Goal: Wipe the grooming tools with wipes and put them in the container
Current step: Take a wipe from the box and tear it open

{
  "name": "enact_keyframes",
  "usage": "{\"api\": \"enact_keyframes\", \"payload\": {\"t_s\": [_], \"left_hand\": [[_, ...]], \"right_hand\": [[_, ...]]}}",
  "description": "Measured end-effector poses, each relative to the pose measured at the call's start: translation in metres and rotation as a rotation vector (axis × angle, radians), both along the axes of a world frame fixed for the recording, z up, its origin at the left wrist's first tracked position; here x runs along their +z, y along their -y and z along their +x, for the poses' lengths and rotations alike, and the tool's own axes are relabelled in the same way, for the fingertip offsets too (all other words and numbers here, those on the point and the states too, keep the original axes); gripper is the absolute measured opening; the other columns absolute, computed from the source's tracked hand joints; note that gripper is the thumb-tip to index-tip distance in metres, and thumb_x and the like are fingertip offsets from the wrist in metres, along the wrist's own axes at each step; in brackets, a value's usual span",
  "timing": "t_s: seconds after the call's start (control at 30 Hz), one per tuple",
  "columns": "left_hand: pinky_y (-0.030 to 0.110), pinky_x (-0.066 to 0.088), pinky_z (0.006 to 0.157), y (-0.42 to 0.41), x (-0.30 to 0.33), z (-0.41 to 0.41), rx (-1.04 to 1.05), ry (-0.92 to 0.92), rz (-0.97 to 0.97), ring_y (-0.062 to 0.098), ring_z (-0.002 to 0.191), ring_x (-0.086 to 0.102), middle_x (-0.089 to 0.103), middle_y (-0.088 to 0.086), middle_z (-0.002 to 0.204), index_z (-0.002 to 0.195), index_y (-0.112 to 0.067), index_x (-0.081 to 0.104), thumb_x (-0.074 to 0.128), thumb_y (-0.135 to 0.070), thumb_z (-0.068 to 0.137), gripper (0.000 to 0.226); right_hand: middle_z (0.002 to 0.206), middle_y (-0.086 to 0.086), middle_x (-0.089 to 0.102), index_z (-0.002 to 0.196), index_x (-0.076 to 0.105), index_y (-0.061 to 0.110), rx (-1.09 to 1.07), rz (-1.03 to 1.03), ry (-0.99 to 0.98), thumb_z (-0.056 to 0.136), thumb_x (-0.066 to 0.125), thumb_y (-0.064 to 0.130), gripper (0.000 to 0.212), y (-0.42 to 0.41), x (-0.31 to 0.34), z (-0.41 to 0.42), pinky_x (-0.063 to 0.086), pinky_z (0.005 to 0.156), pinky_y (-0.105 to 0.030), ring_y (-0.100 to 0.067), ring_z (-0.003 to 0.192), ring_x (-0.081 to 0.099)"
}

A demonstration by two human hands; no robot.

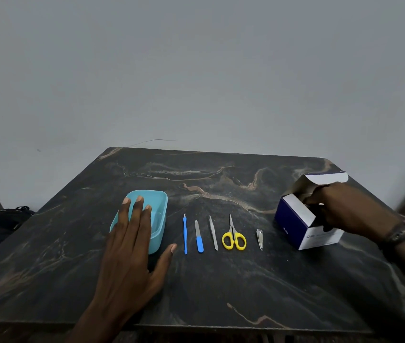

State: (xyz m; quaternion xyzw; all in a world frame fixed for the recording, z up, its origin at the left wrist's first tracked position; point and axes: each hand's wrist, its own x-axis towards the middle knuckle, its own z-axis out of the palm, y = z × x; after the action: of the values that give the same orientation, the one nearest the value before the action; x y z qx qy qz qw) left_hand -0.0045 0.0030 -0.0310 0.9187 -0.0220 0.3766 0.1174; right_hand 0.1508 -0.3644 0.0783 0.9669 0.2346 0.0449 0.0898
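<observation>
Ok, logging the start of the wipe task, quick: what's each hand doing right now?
Left hand: open, fingers straight, over the teal container.
Right hand: fingers reach into the open box; any grip inside cannot be told.

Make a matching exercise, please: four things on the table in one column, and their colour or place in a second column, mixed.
Column 1:
1. scissors
2. container
3. nail clipper
4. box

Column 2:
A. teal, under the left hand
B. yellow handles
C. dark blue and white, the right hand reaches into it
D. silver, rightmost tool in the row

Pairs: 1-B, 2-A, 3-D, 4-C
</observation>
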Motion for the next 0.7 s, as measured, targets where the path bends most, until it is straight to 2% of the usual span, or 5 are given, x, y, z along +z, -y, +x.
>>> {"api": "enact_keyframes", "payload": {"t_s": [0.2, 0.3, 0.43, 0.57, 0.7], "left_hand": [[0.053, 0.027, 0.11, 0.0, 0.0, 0.0, 0.01, 0.003, 0.015, 0.032, 0.147, 0.014, 0.026, 0.019, 0.155, 0.144, 0.003, 0.031, 0.045, -0.051, 0.086, 0.08], [0.058, 0.032, 0.108, 0.0, 0.001, 0.0, 0.009, 0.024, 0.028, 0.034, 0.146, 0.015, 0.028, 0.021, 0.153, 0.142, 0.004, 0.032, 0.046, -0.049, 0.087, 0.078], [0.059, 0.033, 0.108, 0.001, 0.001, 0.0, 0.016, 0.049, 0.043, 0.037, 0.145, 0.018, 0.031, 0.022, 0.152, 0.142, 0.004, 0.033, 0.046, -0.047, 0.087, 0.076], [0.058, 0.029, 0.11, 0.0, -0.001, 0.001, 0.016, 0.043, 0.049, 0.035, 0.146, 0.015, 0.029, 0.021, 0.153, 0.142, 0.004, 0.031, 0.045, -0.049, 0.087, 0.077], [0.056, 0.026, 0.111, 0.0, -0.001, 0.001, 0.01, 0.06, 0.048, 0.035, 0.146, 0.015, 0.029, 0.02, 0.153, 0.143, 0.003, 0.031, 0.045, -0.049, 0.087, 0.077]], "right_hand": [[0.099, 0.012, 0.06, 0.101, 0.06, 0.037, -0.093, -0.138, 0.208, 0.078, 0.058, 0.02, 0.029, 0.001, 0.005, -0.031, 0.045, 0.057, -0.026, -0.016, 0.091, 0.06], [0.093, 0.012, 0.06, 0.096, 0.059, 0.035, -0.125, -0.12, 0.283, 0.081, 0.054, 0.016, 0.024, 0.005, 0.006, -0.049, 0.043, 0.054, -0.026, -0.016, 0.083, 0.061], [0.074, 0.007, 0.061, 0.08, 0.065, 0.029, -0.08, 0.192, 0.384, 0.08, 0.064, 0.016, 0.014, 0.015, 0.003, -0.064, 0.048, 0.048, -0.035, -0.025, 0.066, 0.06], [0.055, 0.013, 0.058, 0.078, 0.07, 0.034, -0.019, 0.495, 0.319, 0.078, 0.069, 0.016, 0.018, 0.008, 0.007, -0.082, 0.047, 0.049, -0.031, -0.011, 0.055, 0.057], [0.062, 0.009, 0.068, 0.082, 0.072, 0.015, 0.062, 0.96, -0.077, 0.083, 0.067, 0.002, 0.014, -0.011, 0.009, -0.09, 0.043, 0.047, -0.017, -0.006, 0.048, 0.055]]}}
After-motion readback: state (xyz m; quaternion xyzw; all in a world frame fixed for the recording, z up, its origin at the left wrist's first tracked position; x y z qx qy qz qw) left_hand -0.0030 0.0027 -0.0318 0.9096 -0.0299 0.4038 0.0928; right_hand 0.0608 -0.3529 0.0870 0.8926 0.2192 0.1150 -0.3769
